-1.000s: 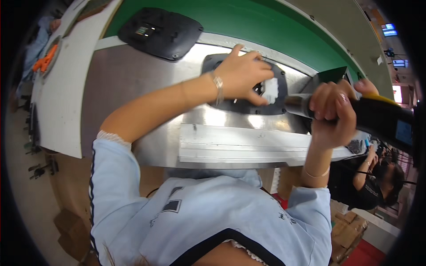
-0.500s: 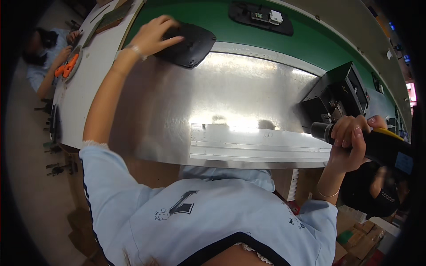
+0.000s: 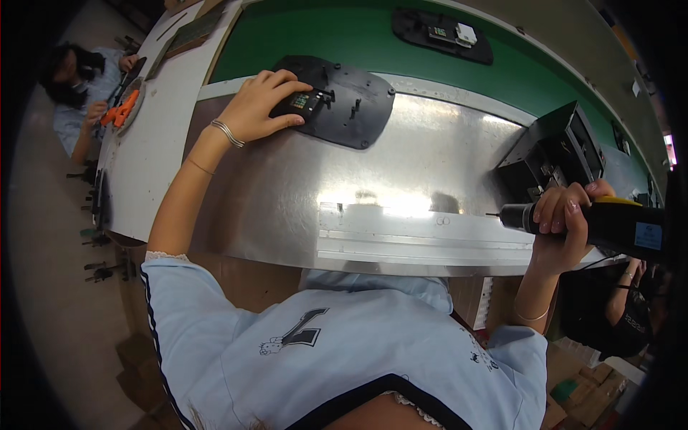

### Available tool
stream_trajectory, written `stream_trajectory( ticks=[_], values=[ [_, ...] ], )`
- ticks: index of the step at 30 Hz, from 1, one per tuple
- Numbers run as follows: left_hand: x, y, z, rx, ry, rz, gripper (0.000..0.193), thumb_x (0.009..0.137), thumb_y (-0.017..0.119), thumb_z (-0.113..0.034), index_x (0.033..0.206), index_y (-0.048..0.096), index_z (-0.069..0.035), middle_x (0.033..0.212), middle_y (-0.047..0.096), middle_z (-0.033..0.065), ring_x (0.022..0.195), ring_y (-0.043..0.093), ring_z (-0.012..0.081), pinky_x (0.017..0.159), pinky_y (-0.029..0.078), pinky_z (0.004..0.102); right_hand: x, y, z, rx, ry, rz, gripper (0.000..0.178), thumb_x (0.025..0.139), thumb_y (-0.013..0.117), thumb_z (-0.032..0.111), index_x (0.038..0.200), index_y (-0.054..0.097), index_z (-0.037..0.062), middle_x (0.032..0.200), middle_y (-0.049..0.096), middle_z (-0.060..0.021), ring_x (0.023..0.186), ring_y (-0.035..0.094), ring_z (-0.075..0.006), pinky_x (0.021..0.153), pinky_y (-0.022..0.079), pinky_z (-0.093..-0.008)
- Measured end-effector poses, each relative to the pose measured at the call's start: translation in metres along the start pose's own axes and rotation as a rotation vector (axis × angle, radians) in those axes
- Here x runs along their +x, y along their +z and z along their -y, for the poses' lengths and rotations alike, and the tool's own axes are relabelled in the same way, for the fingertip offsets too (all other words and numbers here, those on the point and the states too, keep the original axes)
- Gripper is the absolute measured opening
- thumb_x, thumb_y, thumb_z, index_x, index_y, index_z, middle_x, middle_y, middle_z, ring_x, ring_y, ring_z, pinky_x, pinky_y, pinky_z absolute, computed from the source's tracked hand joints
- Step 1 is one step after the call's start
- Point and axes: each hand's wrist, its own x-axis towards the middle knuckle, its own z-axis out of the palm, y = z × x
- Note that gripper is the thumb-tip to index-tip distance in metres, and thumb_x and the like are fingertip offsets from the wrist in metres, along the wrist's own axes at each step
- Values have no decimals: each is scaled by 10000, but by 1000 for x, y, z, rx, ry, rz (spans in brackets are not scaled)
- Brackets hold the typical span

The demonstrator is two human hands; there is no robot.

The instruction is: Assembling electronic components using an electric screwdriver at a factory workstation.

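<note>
A black plastic panel (image 3: 365,118) with rounded corners and raised posts lies across the metal bench and the green mat. A small circuit board (image 3: 299,102) sits on its left part. My left hand (image 3: 265,106) is over that end, fingers on the board's far side and thumb near the panel's front edge, gripping it; the palm hides the left edge. Off to the right, my right hand (image 3: 566,222) is wrapped round a black electric screwdriver (image 3: 616,222) with a yellow patch. Its thin bit points left, above the bench and apart from the panel.
A second black panel (image 3: 408,25) with a white connector lies on the green mat (image 3: 322,36). A black metal box (image 3: 552,147) stands at the right. Along the bench's front edge runs a pale metal rail (image 3: 430,240). Other people work at far left and lower right.
The black panel has come nearer and rightward with my left hand, and its circuit board now shows. The screwdriver stays in my right hand, its bit now visible. The view has shifted slightly.
</note>
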Motion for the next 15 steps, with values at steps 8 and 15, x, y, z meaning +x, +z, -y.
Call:
stream_trajectory(
  ticks=[8,15],
  values=[
    [-41,1,-10,33,-66,-95,477,792,701,-374,1166,564,-111,1122,510,99,1099,474,288,922,362,414,-3,-13,-16,101,17,-25,308,836,567,39,1096,405,20,614,398,-4,449,384,-90,447,375,-238],
    [-128,2,2,49,-570,-204,443,808,691,-388,1136,573,-114,1103,493,88,1089,458,291,924,346,421,-3,-29,-16,21,11,-68,316,838,578,40,1111,420,23,653,403,-10,459,370,-82,450,341,-224]
  ],
)
